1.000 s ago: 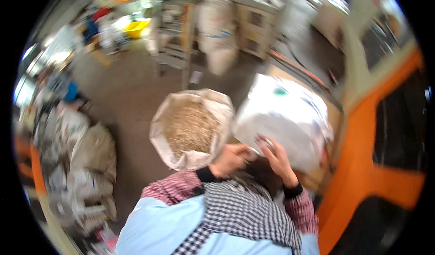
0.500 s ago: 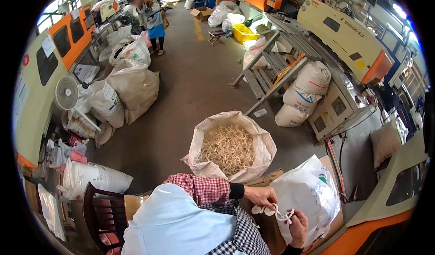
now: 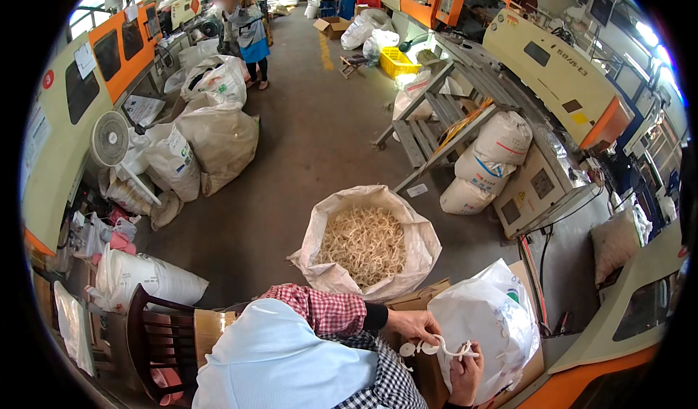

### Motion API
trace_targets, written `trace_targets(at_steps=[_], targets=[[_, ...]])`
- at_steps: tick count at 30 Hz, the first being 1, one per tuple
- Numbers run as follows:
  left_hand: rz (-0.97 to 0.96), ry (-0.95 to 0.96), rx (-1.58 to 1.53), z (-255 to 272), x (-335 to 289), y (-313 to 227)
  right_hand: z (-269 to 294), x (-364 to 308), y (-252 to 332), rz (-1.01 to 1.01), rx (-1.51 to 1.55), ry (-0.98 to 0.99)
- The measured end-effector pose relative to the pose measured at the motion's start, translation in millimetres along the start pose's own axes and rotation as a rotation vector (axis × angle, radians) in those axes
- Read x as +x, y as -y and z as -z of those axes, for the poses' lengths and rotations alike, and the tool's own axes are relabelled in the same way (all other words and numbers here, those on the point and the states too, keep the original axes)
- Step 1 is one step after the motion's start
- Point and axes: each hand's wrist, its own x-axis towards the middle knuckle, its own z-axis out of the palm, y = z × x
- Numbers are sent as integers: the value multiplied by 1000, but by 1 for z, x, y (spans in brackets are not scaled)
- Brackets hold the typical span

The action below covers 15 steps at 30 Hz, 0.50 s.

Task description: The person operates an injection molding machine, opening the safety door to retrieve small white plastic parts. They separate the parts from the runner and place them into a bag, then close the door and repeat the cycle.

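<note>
My left hand (image 3: 413, 325), below a black cuff and red checked sleeve, pinches a white plastic piece (image 3: 446, 346) with thin curved arms and round discs. My right hand (image 3: 467, 376) grips the other end of it, fingers pointing up. Both hands are over a cardboard box beside a white plastic bag (image 3: 486, 322); the bag's contents are hidden. Just beyond my left forearm stands a large open woven sack (image 3: 422, 245), filled with many thin cream-coloured plastic strips (image 3: 363, 243).
A wooden chair (image 3: 138, 336) stands at the near left. Stuffed sacks (image 3: 218, 143) and a fan (image 3: 109, 138) line the left side. Metal steps (image 3: 436, 118), stacked sacks (image 3: 480, 165) and a machine (image 3: 549, 82) are on the right. Another person (image 3: 251, 34) stands at the far left.
Both hands have shifted slightly left in view, still holding the white piece. Its curved part looks more stretched out between them. The whole view has shifted a little.
</note>
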Motion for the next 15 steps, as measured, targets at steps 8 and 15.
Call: trace_targets(at_steps=[8,15], targets=[[157,58,-167,-11,0,-6,-10,-19,18,-22,258,62],[-49,-82,45,-13,3,-8,1,-3,-6,207,-428,-235]])
